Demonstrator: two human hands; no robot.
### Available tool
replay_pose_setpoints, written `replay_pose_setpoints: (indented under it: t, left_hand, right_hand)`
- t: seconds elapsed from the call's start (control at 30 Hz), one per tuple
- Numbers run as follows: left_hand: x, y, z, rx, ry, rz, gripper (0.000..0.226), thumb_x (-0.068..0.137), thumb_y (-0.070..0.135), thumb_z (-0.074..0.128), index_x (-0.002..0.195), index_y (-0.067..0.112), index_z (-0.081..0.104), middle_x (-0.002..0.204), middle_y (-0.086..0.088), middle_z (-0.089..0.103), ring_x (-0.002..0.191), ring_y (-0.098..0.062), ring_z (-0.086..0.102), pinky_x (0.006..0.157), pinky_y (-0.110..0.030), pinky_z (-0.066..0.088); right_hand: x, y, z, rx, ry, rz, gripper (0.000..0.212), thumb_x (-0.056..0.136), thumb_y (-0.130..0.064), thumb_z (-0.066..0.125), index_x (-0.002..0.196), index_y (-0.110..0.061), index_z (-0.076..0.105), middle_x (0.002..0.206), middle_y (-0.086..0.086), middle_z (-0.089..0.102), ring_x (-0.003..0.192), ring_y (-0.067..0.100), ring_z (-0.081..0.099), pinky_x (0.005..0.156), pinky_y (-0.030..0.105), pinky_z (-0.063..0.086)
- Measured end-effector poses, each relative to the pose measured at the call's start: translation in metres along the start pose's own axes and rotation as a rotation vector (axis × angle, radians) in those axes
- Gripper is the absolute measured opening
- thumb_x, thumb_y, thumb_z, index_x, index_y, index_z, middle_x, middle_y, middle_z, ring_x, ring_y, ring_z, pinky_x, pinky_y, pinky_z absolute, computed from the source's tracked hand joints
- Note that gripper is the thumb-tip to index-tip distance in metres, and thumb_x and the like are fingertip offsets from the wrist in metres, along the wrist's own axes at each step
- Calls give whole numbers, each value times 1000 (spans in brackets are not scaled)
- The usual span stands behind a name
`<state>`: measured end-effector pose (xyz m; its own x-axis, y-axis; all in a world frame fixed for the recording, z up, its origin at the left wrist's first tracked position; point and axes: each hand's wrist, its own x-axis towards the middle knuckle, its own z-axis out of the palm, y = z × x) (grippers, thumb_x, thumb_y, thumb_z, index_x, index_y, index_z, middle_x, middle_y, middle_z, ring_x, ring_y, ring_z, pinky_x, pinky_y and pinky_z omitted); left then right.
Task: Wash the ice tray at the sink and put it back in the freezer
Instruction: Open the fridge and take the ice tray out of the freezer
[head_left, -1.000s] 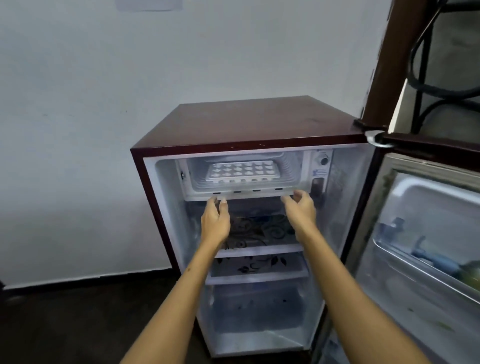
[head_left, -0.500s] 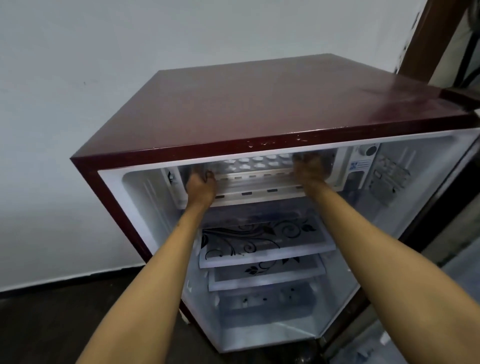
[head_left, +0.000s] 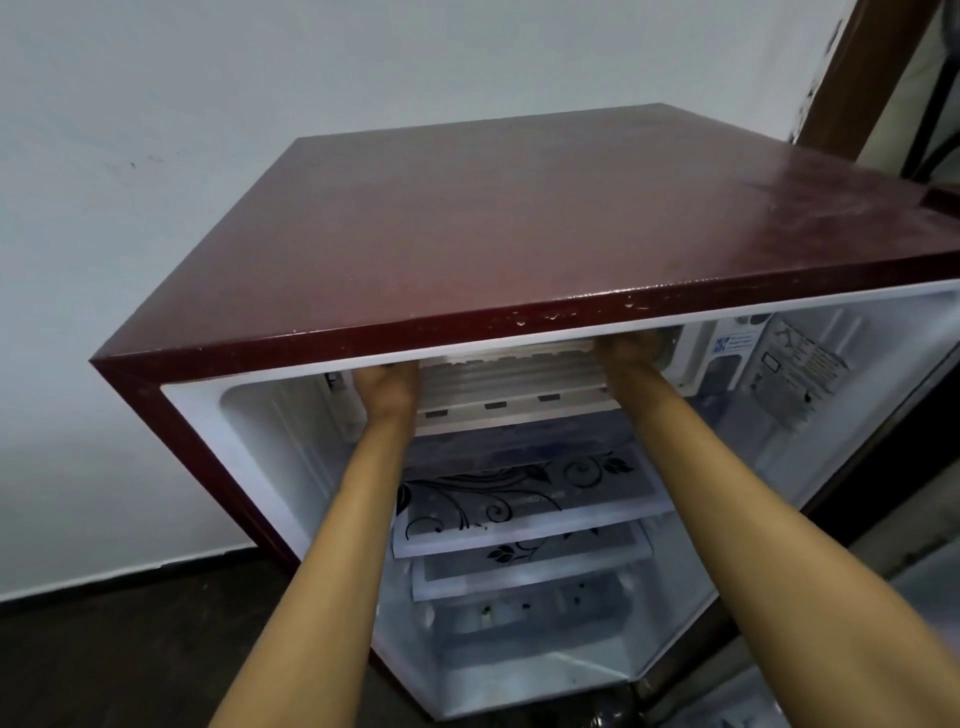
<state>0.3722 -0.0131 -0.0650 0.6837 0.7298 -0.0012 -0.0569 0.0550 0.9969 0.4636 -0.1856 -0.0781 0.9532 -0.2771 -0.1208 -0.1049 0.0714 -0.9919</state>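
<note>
Both hands are reaching into the freezer compartment (head_left: 511, 382) at the top of the small maroon fridge (head_left: 519, 234). The left hand (head_left: 387, 387) is sitting at the compartment's left end and the right hand (head_left: 628, 353) at its right end, with the fingers of both going out of sight under the fridge's top edge, so whether they are closing on anything cannot be told. The ice tray itself is not showing; it is probably lying inside the compartment between the hands, hidden by the overhang.

To do this step well, the hands should be gripping the tray evenly at both ends and drawing it straight toward the near side, keeping it level so nothing is spilling or catching on the compartment's slotted front lip.

Below, two shelves (head_left: 519, 512) with a black floral print are sitting empty. On the right inner wall a blue-and-white control label (head_left: 735, 345) and a printed sticker (head_left: 802, 371) are showing, but their writing is too small and blurred to read
</note>
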Motion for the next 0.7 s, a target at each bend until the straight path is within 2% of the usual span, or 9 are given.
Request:
replay_pose_setpoints:
  t: [0.1,0.13,0.23,0.3,0.37,0.43,0.53,0.6,0.7]
  left_hand:
    - [-13,5,-8,-97,98,7,22,90,-5,54,104,12,56,105,-4,58,98,-11,55,93,-22,43]
    - [-17,5,-10,-127,124,5,24,89,-8,52,107,6,59,105,-5,60,97,-12,56,94,-23,45]
    - [-40,1,-23,-188,153,-7,28,89,-10,50,114,-1,58,98,2,61,93,-10,59,91,-21,49]
    - [-63,-2,-35,-237,153,-18,31,89,-8,51,118,0,56,99,2,61,95,-10,59,88,-17,50]
    - [-90,-4,-47,-273,172,-65,35,90,-7,51,124,1,53,109,-3,61,102,-12,60,83,-14,51]
    - [-119,-7,-58,-318,167,-109,39,90,-6,51,129,2,50,119,-7,60,110,-14,59,89,-20,51]
    - [-164,-12,-75,-367,103,-179,44,91,-5,52,133,3,47,122,-7,58,114,-19,59,100,-39,48]
    - [-195,-14,-87,-386,65,-235,45,91,-3,53,134,4,46,124,-8,58,114,-20,59,100,-42,48]
    - [-246,-14,-102,-422,-5,-329,46,91,-2,55,135,5,46,127,-9,57,111,-21,60,94,-41,51]
  right_hand:
    - [-14,-1,-11,-56,-2,-62,23,96,-8,51,80,-25,51,84,-10,54,89,11,53,77,21,45]
    - [-17,-1,-18,-37,14,-104,21,93,-1,50,88,-20,57,89,-5,59,87,12,56,76,20,47]
    - [-45,-4,-38,-14,64,-100,37,84,13,40,107,-5,62,93,2,61,84,16,57,63,17,47]
    - [-70,-5,-55,12,55,-82,43,87,13,42,122,-5,59,106,-1,61,96,13,57,79,18,49]
    - [-101,-6,-76,26,55,-73,47,90,11,44,133,-4,51,117,1,58,110,14,55,92,21,45]
    - [-133,-4,-99,58,58,-84,46,91,10,44,135,-1,49,115,-2,58,112,14,57,93,24,47]
    - [-182,6,-137,68,100,-78,47,89,10,44,134,-3,50,114,-2,58,111,13,56,91,27,51]
    - [-212,17,-166,72,111,-72,48,83,6,46,127,-11,54,117,1,56,114,17,53,87,29,51]
    - [-262,27,-213,108,187,-42,50,83,8,50,131,-3,52,124,3,58,115,19,56,97,31,47]
